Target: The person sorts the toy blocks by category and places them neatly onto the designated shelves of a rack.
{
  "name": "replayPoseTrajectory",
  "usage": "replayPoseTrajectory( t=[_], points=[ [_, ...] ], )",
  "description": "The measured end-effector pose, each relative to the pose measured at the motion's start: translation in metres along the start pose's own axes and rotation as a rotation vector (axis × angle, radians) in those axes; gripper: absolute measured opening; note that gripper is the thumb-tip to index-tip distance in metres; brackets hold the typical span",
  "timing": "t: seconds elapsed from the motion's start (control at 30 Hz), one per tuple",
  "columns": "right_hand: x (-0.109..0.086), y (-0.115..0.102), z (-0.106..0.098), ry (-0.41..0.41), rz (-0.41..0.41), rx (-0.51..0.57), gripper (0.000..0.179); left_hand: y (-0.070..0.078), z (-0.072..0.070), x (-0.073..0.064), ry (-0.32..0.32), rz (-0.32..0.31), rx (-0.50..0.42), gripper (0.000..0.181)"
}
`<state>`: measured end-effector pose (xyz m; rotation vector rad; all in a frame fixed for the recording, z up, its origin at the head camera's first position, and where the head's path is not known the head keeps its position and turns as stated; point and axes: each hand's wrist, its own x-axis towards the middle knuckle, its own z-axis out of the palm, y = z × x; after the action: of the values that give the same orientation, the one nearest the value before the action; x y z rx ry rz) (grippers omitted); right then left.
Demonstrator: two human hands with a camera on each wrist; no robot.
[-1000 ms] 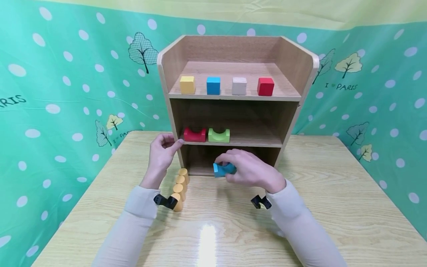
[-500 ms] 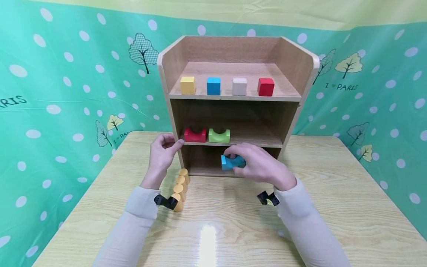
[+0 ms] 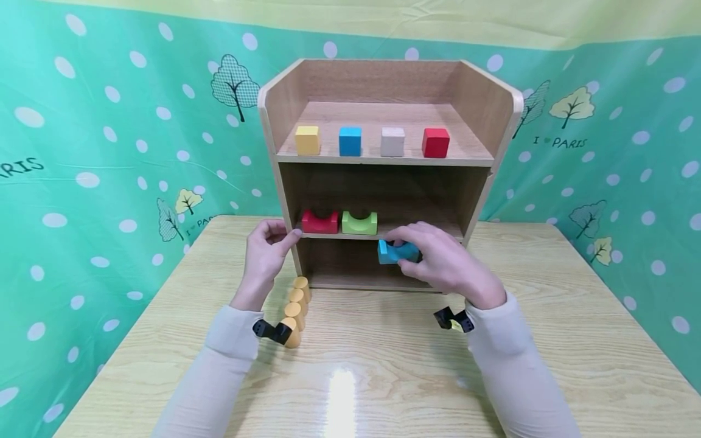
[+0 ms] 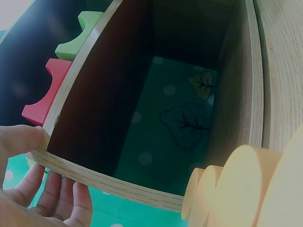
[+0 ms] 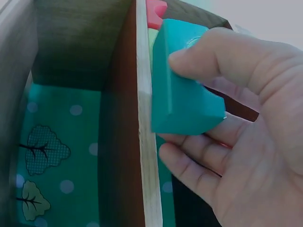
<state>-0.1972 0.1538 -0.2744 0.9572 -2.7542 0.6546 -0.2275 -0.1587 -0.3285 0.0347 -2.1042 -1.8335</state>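
Note:
My right hand (image 3: 450, 266) pinches a blue arch-shaped block (image 3: 387, 253), a block with a rounded notch. In the right wrist view the blue block (image 5: 165, 94) is close against the front edge of the middle shelf board; whether it touches is hard to tell. To its left on that board stand a red notched block (image 3: 320, 223) and a green notched block (image 3: 359, 224), notches up. My left hand (image 3: 263, 258) grips the left side panel of the wooden shelf unit (image 3: 383, 159). In the left wrist view its thumb (image 4: 23, 138) presses the front edge, fingers outside the panel.
Yellow, blue, white and red cubes line the top shelf's front, the red cube (image 3: 435, 143) rightmost. Several light wooden cylinders (image 3: 292, 313) stand in a row on the table (image 3: 383, 371) by my left wrist. A patterned cloth (image 3: 137, 121) hangs behind.
My right hand has lifted the blue block from near the bottom shelf up to the middle board, moving rightward. My left hand has stayed on the side panel.

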Motion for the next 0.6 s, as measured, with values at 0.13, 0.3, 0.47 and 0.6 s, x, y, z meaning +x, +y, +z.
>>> replayPoseTrajectory(
  t=[0.13,0.3,0.47,0.6],
  points=[
    [-0.001,0.002,-0.004,0.015,-0.005,-0.007,0.05,0.0,-0.001,0.0,0.004,-0.004,0.0,0.034],
    [0.0,0.005,-0.008,0.047,-0.039,-0.013,0.048,0.0,-0.001,0.0,0.0,-0.019,0.013,0.036],
    [0.004,0.011,-0.012,0.05,-0.05,-0.021,0.049,0.001,-0.002,0.001,0.006,-0.015,0.026,0.037],
    [0.007,0.015,-0.014,0.053,-0.047,-0.038,0.049,0.0,-0.003,0.001,0.004,-0.015,0.025,0.037]
  ],
)
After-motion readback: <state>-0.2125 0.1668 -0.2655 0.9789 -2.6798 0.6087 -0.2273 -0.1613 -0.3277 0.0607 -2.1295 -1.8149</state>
